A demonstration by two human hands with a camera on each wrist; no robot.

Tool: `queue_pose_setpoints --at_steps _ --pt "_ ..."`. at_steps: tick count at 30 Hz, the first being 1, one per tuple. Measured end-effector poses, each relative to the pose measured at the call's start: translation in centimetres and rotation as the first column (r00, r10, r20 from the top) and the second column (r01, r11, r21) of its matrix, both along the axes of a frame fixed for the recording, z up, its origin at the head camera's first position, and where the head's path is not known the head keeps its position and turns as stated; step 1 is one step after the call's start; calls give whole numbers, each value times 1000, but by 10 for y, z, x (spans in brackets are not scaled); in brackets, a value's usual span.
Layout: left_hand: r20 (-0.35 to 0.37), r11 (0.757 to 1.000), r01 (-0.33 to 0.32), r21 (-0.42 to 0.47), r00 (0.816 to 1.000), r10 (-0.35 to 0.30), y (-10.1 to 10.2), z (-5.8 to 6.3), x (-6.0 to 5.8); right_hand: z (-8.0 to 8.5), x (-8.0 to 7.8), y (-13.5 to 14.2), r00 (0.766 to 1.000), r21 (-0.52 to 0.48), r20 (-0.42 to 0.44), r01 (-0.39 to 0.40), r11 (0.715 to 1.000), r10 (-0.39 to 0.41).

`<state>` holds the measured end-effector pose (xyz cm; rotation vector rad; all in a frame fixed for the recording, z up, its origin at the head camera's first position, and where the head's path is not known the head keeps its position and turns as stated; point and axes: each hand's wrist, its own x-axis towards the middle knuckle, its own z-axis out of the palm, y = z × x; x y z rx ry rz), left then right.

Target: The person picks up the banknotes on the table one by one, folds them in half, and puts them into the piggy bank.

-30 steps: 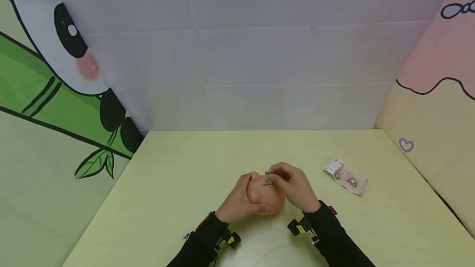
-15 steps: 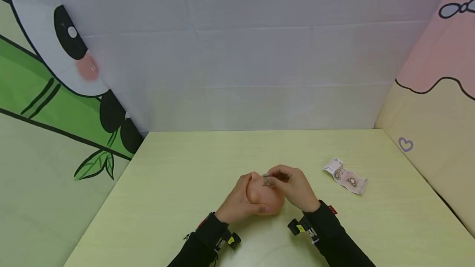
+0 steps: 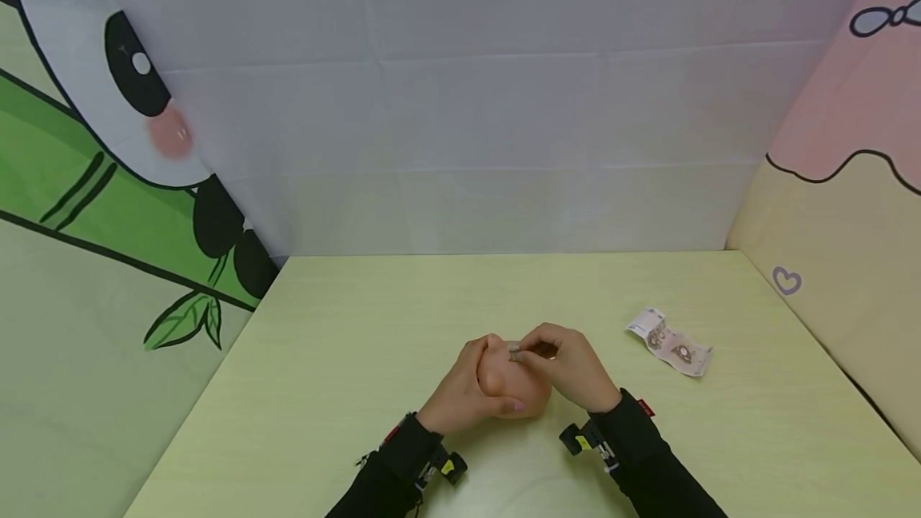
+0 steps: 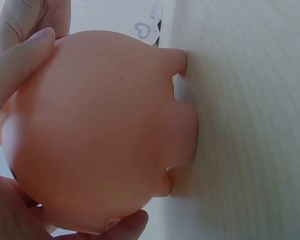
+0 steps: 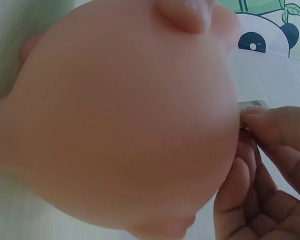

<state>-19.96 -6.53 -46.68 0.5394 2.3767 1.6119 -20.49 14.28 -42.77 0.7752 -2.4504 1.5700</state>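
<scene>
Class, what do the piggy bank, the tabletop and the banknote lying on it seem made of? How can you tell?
Piggy bank: probably plastic or vinyl, satin, from its smooth, softly shining surface.
Tabletop: perhaps wood or laminate, low sheen, from faint grain.
Banknote: likely paper, matt, from print and wavy shape.

Left hand (image 4: 12,212) right round the peach-coloured figure (image 4: 95,130), thumb (image 4: 20,70) laid across the rounded body, fingers (image 4: 127,226) hugging the opposite edge! Three stubby projections (image 4: 185,135) face the pale tabletop (image 4: 250,120); behind the thumb, partly hidden, there's the right hand (image 4: 32,20), and a purple heart (image 4: 142,30) drawn on the white backdrop (image 4: 97,17).
</scene>
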Motion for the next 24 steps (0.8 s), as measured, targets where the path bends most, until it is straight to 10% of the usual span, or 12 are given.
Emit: queue_pose_setpoints --at_steps 24 --pt "2 1000 -9 -14 1000 10 -1 0 0 1 0 2 1000 31 -6 -23 999 23"
